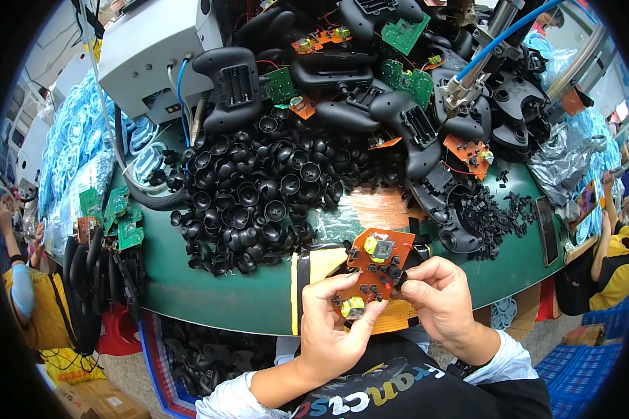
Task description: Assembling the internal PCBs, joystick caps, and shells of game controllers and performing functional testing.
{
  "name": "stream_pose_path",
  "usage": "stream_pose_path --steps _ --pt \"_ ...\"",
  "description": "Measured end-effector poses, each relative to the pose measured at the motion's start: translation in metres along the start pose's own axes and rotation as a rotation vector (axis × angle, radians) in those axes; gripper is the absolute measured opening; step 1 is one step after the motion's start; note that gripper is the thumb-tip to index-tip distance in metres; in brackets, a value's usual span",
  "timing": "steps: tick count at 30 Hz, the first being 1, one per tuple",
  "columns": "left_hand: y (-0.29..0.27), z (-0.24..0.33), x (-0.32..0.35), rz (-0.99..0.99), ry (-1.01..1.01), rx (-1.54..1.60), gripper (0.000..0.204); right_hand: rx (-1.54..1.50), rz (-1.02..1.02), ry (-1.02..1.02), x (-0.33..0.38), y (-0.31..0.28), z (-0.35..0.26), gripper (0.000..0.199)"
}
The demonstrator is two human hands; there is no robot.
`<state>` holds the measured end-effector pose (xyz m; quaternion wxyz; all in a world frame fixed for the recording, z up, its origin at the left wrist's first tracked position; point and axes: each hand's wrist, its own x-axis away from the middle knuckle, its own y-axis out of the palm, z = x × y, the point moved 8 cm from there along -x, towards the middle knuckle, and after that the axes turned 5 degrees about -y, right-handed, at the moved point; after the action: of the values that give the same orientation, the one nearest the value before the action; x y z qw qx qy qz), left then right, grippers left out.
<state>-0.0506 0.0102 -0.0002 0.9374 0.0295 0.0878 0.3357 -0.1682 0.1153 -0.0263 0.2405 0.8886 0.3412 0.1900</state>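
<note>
Watching remotely, I see the left hand gripping an orange board right of the black caps, presumably steadying it while the right hand pinches a black part.

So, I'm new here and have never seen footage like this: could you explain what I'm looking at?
Of course. There is no robot here: a person works with two bare hands. This single picture comes from a wide fisheye camera on the person's head, looking down, so straight edges bend near the rim.

The left hand holds an orange circuit board. The fingers of the right hand pinch at a small black part by its right edge.

On the green table lie a heap of black cup-shaped pieces, black controller shells, green circuit boards, a pile of tiny black pieces and a phone.
</note>
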Motion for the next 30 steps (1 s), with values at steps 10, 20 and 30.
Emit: stream_pose_path --steps 10,20,30 --pt "0.001 0.007 0.005 -0.011 0.206 -0.219 0.056 0.238 -0.029 -0.152 0.003 0.003 -0.008 0.012" --pt "0.000 -0.002 -0.002 -0.068 0.105 -0.174 0.054 0.195 -0.012 -0.014 0.001 0.001 -0.005 0.011" --pt "-0.004 0.010 -0.006 0.013 -0.101 0.178 0.070 0.444 -0.078 -0.219 0.004 0.006 -0.028 0.012"
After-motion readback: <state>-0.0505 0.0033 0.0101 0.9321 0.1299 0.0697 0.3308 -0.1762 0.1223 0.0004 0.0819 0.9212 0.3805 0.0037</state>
